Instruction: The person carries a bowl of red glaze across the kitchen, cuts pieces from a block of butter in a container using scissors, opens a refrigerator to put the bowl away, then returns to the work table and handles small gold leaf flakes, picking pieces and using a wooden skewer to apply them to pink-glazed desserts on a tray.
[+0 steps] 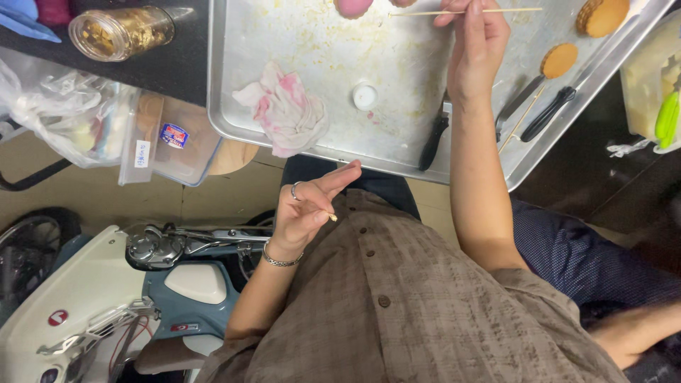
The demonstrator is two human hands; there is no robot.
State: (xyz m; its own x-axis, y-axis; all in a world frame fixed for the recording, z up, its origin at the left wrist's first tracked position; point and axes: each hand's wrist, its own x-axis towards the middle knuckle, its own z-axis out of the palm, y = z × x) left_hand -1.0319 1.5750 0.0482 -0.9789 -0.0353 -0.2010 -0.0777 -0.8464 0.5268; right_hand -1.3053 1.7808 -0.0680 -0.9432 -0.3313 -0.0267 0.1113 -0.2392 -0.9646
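Note:
My right hand reaches over a metal baking tray and pinches a thin wooden skewer that lies level near the tray's far edge. My left hand, with a ring and a bracelet, is held close to my checked shirt below the tray's near rim. Its thumb and fingers pinch a tiny pale bit of stick. On the tray lie a pink-stained tissue, a small white cap, round tan biscuits, a pink round piece and black-handled knives.
A glass jar of gold flakes lies on the dark counter at the left. Below it are a plastic bag and a clear lidded box. A scooter stands at the lower left. Another person's blue-clad leg is at the right.

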